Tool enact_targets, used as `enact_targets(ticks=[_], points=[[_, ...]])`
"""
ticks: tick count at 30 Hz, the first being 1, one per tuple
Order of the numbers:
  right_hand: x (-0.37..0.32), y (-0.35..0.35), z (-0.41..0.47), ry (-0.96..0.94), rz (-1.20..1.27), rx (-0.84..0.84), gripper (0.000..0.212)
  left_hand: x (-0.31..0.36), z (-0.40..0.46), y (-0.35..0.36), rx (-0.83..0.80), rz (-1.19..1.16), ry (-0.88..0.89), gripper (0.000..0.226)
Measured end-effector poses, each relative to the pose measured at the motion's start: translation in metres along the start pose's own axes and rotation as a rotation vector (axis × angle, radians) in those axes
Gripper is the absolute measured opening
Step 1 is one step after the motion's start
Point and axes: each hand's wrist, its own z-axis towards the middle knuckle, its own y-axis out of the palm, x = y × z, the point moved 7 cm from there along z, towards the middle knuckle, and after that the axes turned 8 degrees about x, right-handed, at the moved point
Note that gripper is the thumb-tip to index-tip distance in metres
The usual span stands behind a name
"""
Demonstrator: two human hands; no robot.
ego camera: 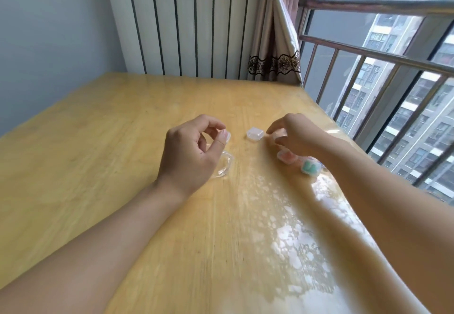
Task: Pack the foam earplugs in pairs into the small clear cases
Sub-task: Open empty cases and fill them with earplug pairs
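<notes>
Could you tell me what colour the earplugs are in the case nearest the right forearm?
Teal green earplugs; head view.

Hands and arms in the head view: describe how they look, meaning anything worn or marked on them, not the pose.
Both arms are bare from the frame edge to the wrist, with no sleeves in view. The left hand and the right hand wear no gloves, and no rings, watch, bracelet or markings show. The one fingernail that faces the camera, on the left hand, looks short and unpainted. The right forearm is slightly blurred.
</notes>
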Motion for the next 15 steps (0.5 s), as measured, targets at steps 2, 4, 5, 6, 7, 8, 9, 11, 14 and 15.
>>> enact_targets(ticks=[2,4,5,6,7,8,9,11,14,15], points=[[-0.019,-0.025,-0.018,-0.026,0.130,0.184,0.030,0.002,-0.002,0.004,-0.022,-0.016,-0.001,0.010],[-0.040,-0.043,-0.047,0.015,0.522,0.263,0.026,0.001,-0.005,0.008,-0.066,-0.065,-0.068,0.026],[-0.053,-0.046,-0.063,0.033,0.733,0.227,0.025,0.001,-0.008,0.010,-0.098,-0.092,-0.113,0.034],[-0.063,-0.045,-0.077,0.052,0.886,0.170,0.024,0.002,-0.011,0.012,-0.135,-0.118,-0.149,0.040],[-0.069,-0.042,-0.089,0.073,0.992,0.119,0.023,0.005,-0.014,0.016,-0.174,-0.147,-0.171,0.043],[-0.073,-0.036,-0.098,0.098,1.079,0.079,0.023,0.008,-0.017,0.018,-0.202,-0.179,-0.187,0.041],[-0.073,-0.029,-0.103,0.133,1.166,0.053,0.024,0.010,-0.020,0.020,-0.221,-0.210,-0.209,0.037],[-0.066,-0.019,-0.106,0.223,1.321,0.030,0.027,0.014,-0.024,0.024,-0.250,-0.238,-0.253,0.030],[-0.064,-0.013,-0.105,0.260,1.358,0.010,0.034,0.015,-0.027,0.026,-0.287,-0.239,-0.303,0.025],[-0.065,-0.010,-0.105,0.258,1.375,-0.014,0.035,0.013,-0.028,0.026,-0.282,-0.238,-0.329,0.022]])
